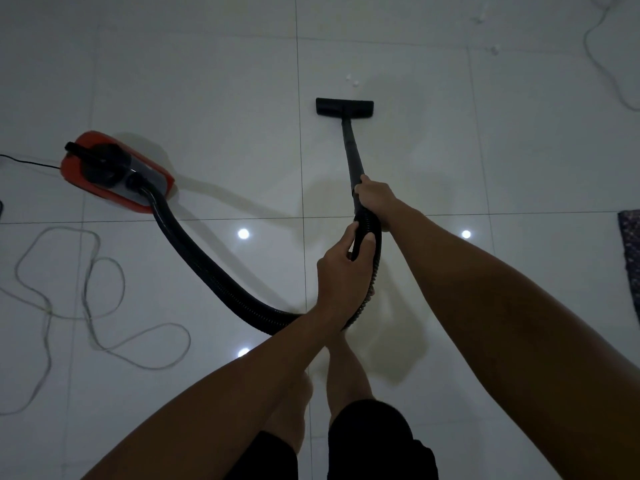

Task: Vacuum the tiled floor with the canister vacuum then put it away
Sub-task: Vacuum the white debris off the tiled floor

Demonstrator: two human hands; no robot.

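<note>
A red and black canister vacuum (114, 171) sits on the white tiled floor (485, 150) at the left. Its black ribbed hose (207, 271) curves right and up to a black wand (351, 150). The wand ends in a flat black floor head (344, 107) resting on a tile. My right hand (374, 199) grips the wand's lower end where the hose joins. My left hand (343, 268) holds the hose just below it. Small white bits of debris (352, 80) lie just beyond the floor head.
A pale cable (86, 306) lies in loose loops on the floor at the left. A black power cord (27, 163) runs off left from the canister. Another pale cable (602, 64) trails at the top right. A dark mat (630, 258) shows at the right edge. My legs stand below.
</note>
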